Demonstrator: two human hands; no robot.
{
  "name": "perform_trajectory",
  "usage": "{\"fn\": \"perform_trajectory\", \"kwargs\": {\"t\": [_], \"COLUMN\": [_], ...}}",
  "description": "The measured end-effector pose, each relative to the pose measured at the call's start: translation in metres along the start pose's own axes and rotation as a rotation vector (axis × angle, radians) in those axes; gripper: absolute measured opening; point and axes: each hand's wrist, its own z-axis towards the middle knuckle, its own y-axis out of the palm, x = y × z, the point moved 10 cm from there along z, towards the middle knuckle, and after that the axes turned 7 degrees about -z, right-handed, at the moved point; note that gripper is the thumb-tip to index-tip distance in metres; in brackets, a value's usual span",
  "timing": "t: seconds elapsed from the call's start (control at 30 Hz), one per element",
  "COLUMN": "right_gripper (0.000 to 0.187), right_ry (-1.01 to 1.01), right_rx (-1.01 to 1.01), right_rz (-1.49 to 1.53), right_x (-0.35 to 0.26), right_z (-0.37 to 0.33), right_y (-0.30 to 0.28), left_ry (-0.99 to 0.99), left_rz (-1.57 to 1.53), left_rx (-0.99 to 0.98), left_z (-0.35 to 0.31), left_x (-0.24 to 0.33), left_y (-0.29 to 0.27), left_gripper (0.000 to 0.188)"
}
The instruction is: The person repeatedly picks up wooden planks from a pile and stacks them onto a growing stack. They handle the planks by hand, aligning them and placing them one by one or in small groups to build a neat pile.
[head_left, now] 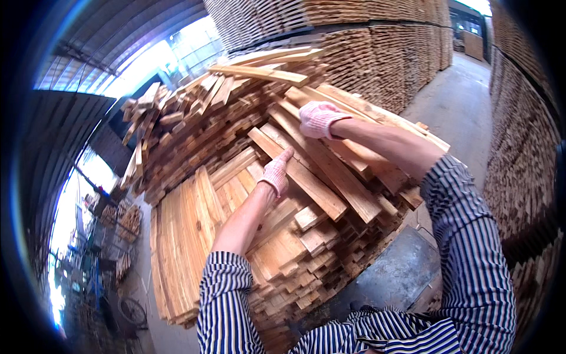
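So the left hand point(276, 174) is at a loose plank point(309, 186) mid-frame, probably steadying it, can't tell if it's gripped. Right hand point(321, 120), upper centre, looks curled, hold hidden. Stack point(183, 242) at lower left likely props that plank up.

Cut planks point(180, 242) lie heaped in a timber shed, either a lumber store or a sawmill, where tall stacks of boards point(398, 65) flank a smooth grey aisle point(457, 100). Overhead runs a ribbed roof point(141, 23); daylight floods bright openings point(141, 66) at left, above a spoked wheel point(132, 311).
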Motion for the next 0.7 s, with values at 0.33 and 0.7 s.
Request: {"fn": "perform_trajectory", "kwargs": {"t": [0.33, 0.7], "right_gripper": [0.047, 0.023], "right_ry": [-0.132, -0.308], "right_rx": [-0.185, -0.256], "right_rz": [0.501, 0.591], "right_x": [-0.082, -0.290], "right_z": [-0.077, -0.030], "right_y": [-0.005, 0.095], "left_ry": [0.079, 0.205], "left_rz": [-0.201, -0.282], "left_rx": [0.165, -0.015], "left_z": [-0.189, -0.277], "left_x": [0.052, 0.118], "left_y": [-0.090, -0.199], "left_gripper": [0.052, 0.054]}}
